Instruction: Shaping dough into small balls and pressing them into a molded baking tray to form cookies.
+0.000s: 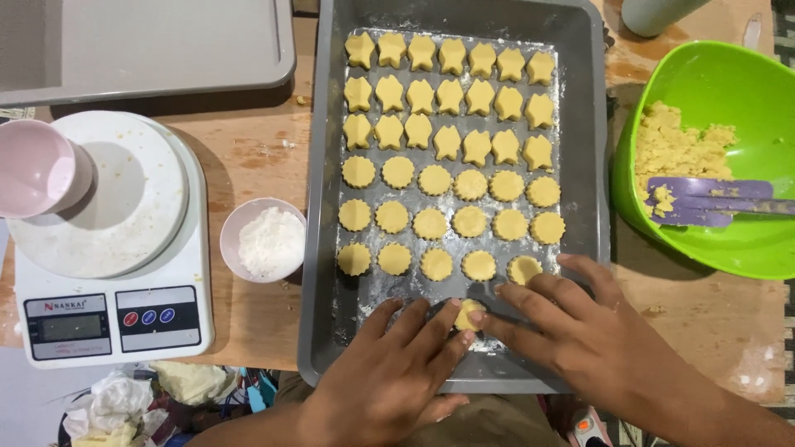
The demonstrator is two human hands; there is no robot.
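Both the left hand (389,377) and right hand (580,331) pinch one round pale-yellow dough cookie (469,314) with fingertips, grip closed on it, at the near end of the floured grey metal baking tray (580,165).

Home kitchen: baking tray (580,124), kitchen scale (108,323), dough bowl (745,248).

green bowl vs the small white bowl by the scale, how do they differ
The green bowl is much larger than the small white bowl. The green bowl holds crumbly yellow dough and a purple spatula; the white bowl holds white flour and no tool. The green bowl sits right of the baking tray, the white bowl left. Both rest on the wooden table.
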